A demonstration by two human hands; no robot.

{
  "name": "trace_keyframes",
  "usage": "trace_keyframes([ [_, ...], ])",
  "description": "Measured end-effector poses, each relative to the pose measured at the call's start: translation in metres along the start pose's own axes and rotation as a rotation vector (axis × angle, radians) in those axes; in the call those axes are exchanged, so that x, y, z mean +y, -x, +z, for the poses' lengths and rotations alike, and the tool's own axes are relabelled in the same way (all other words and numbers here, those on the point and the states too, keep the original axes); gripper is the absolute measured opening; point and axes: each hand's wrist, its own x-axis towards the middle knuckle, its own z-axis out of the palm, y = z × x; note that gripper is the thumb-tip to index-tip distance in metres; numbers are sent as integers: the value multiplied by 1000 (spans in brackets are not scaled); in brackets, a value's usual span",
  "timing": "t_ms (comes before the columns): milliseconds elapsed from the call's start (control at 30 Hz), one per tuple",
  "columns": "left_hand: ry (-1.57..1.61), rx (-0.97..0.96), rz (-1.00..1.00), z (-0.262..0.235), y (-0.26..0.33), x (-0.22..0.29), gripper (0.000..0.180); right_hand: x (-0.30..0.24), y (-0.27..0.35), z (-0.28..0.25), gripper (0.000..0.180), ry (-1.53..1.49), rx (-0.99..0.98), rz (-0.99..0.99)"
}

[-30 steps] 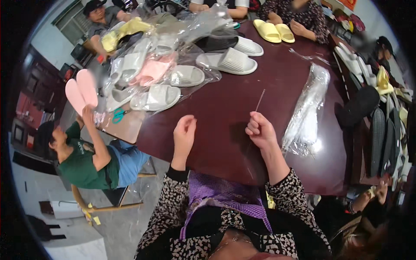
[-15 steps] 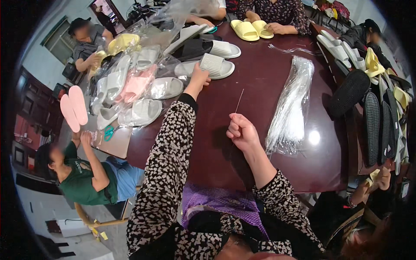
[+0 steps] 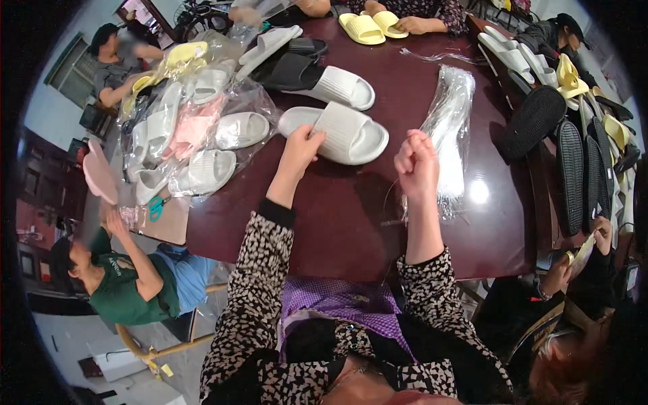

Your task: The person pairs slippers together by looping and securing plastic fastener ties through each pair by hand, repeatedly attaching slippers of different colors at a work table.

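Note:
My left hand is closed on the near edge of a light grey slide slipper, its thumb and fingers at the ribbed strap. The slipper's toe points right, sole down, just above or on the table. My right hand is raised to the right of the slipper, fingers curled in a pinch on a thin clear plastic strand that trails down beside it. Behind that hand lies a bundle of similar strands. Another grey slipper and a black slipper lie just beyond.
On the left, grey and pink slippers lie in clear plastic bags, near teal scissors. Slippers with black soles are stacked at the right. Across the dark red table, a person's hands touch yellow slippers. Other people sit around.
My left hand has drawn the grey slipper nearer and to the right, away from the slipper behind. My right hand has moved right and up, with the strand now hanging lower.

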Motion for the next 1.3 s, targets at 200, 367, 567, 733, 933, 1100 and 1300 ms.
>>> trace_keyframes([
  [200, -21, 32, 63, -23, 85, -22, 20, 5, 0, -2, 8, 352, 142, -4],
  [367, -55, 174, 159, -25, 105, -59, 24, 32, -1, 0, 10, 748, 151, -6],
  [567, -62, 272, 347, -19, 111, -56, 22, 49, 0, 8, 10, 644, -2, 115],
  [733, -162, 297, 495, -20, 109, -57, 24, 63, -19, 16, 11, 493, -8, 292],
  [933, -112, 319, 501, -19, 108, -64, 26, 76, -23, 26, 12, 416, 57, 386],
  [1100, -141, 383, 520, -21, 107, -67, 26, 45, 18, 21, 12, 623, 48, 289],
  [1300, -191, 401, 585, -23, 103, -70, 27, 37, 55, 6, 10, 825, 3, 206],
])
